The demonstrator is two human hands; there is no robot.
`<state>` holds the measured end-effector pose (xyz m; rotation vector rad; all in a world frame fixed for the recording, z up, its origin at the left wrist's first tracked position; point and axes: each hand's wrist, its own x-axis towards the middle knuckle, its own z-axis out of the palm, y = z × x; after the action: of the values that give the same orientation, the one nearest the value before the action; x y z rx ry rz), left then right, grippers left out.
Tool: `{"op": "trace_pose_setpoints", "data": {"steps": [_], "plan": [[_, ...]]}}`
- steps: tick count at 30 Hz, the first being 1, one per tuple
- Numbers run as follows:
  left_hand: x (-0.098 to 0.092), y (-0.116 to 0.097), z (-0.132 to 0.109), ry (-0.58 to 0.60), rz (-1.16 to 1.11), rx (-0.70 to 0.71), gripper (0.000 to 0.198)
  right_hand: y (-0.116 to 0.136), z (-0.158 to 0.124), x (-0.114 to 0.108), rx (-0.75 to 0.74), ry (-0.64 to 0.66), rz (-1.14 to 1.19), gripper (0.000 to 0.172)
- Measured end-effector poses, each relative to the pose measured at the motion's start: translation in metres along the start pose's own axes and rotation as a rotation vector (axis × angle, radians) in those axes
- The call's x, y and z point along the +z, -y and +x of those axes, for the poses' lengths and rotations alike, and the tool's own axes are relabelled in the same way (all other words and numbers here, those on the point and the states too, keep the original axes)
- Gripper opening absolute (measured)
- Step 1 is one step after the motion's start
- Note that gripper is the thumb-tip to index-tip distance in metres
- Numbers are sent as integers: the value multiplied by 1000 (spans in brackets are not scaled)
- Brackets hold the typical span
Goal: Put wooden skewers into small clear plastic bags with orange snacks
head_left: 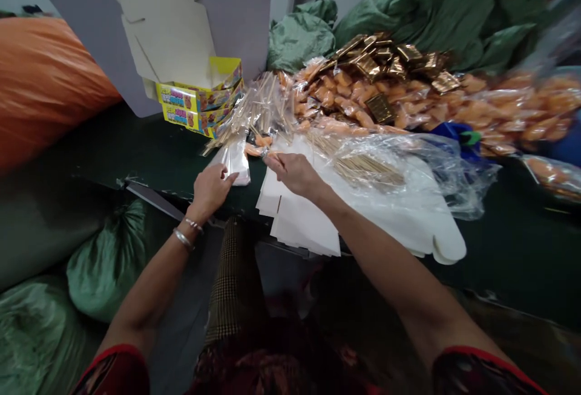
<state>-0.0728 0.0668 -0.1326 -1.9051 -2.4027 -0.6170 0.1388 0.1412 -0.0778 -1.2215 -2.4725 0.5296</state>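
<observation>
My left hand rests at the near left edge of a stack of clear plastic bags; its thumb and index finger are apart, with nothing visible between them. Over white cardboard sheets, my right hand is closed in a pinch at the end of a small orange piece. The fingers partly cover that end, and the piece's exact kind is unclear. Thin wooden sticks lie in a loose heap just beyond both hands. More sticks lie on the cardboard to the right, partly under clear plastic film.
Yellow printed boxes stand back left, below a raised white flap. Behind the sheets lie many wrapped orange pieces and gold foil packets. Green sacks line the back. The dark table's edge runs before me.
</observation>
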Motion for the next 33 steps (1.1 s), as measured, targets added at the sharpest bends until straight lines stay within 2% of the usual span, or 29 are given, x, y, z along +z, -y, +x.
{"op": "trace_pose_setpoints", "data": {"steps": [3, 6, 8, 10, 13, 16, 21, 24, 28, 33], "plan": [[0, -17, 13, 166, 66, -125, 29, 2, -22, -6, 24, 69, -88, 47], [-3, -18, 19, 194, 50, -159, 16, 4, -45, -10, 44, 110, -164, 41], [-7, -15, 18, 163, 47, -160, 16, 3, -56, -12, 59, 108, -216, 39], [-11, -13, 16, 72, -23, -154, 13, 2, -63, -13, 71, 94, -269, 41], [-14, -14, 16, -8, -499, -295, 7, -1, -68, -8, 80, 78, -303, 43], [-12, -20, 17, 96, -913, -495, 8, -3, -70, 1, 45, 74, -270, 41], [-7, -26, 13, 289, -1168, -595, 12, 5, -68, 12, -35, 55, -231, 43], [-7, -27, 11, 364, -1286, -619, 14, 14, -59, 16, -88, 115, -235, 37], [-5, -26, 11, 377, -1400, -610, 14, 17, -42, 20, -97, 224, -258, 32], [0, -24, 9, 305, -1462, -628, 12, 12, -34, 13, -94, 274, -287, 34]]}}
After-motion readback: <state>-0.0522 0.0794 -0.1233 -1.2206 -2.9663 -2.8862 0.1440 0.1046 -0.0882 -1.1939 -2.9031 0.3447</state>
